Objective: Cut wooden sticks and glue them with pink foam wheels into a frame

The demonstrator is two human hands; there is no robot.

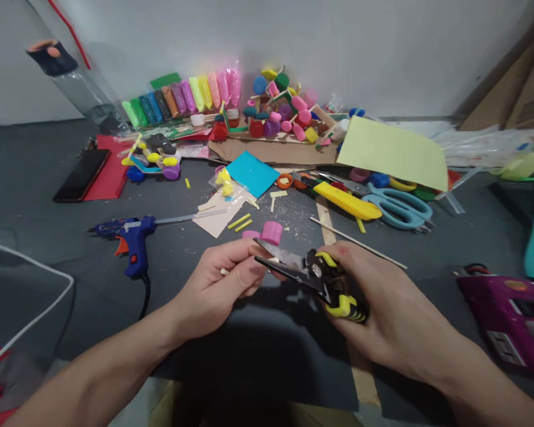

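My right hand is wrapped round the yellow-and-black handles of a pair of snips, whose dark blades are parted and point left. My left hand pinches a thin wooden stick and holds it between the blades. Just beyond my left fingers, two pink bottle caps lie on the dark table.
A blue glue gun lies to the left with its cord. Behind are a yellow utility knife, blue scissors, a long skewer, coloured paper, clay sticks, bottle caps, a phone and a purple device.
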